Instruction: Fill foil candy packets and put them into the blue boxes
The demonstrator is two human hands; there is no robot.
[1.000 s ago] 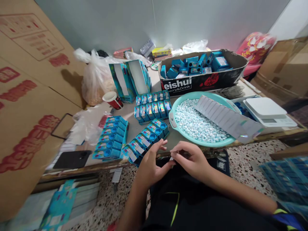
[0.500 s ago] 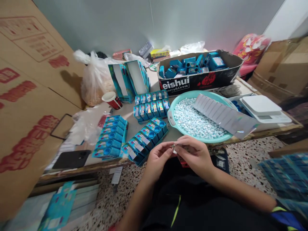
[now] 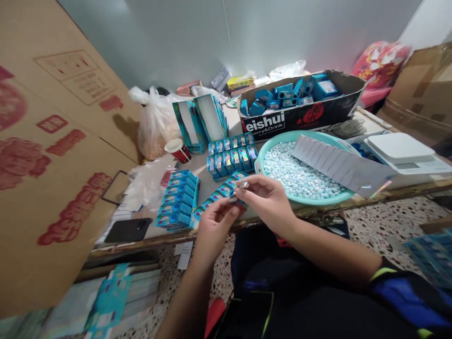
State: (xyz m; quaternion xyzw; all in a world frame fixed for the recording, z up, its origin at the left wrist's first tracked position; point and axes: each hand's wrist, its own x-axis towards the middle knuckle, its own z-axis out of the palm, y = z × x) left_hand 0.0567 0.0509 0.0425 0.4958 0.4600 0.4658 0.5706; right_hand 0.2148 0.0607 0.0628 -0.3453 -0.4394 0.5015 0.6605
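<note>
My right hand [image 3: 264,200] pinches a small shiny silvery sticker [image 3: 243,185] between thumb and fingertips. Just below it, my left hand [image 3: 217,219] is closed at the fingertips on a small silvery piece [image 3: 232,198], too small to make out. Both hands are raised over a slanting row of blue boxes [image 3: 221,190], partly hiding it. Right of my hands stands a turquoise basin [image 3: 260,165] of small white and pale blue pieces. Across its rim rests a grey-white strip sheet [image 3: 326,162] with a glossy end.
Blue boxes stand in trays at the left [image 3: 178,200] and centre [image 3: 231,157]. A black carton [image 3: 293,123] of blue boxes is behind the basin, a white scale [image 3: 400,150] right. A paper cup [image 3: 177,150], a dark phone [image 3: 129,230] and a large cardboard box [image 3: 81,165] are left.
Both hands have moved up and left from the table's front edge to over the slanting row of boxes. A silvery sticker now shows in my right fingertips. The view has turned slightly left.
</note>
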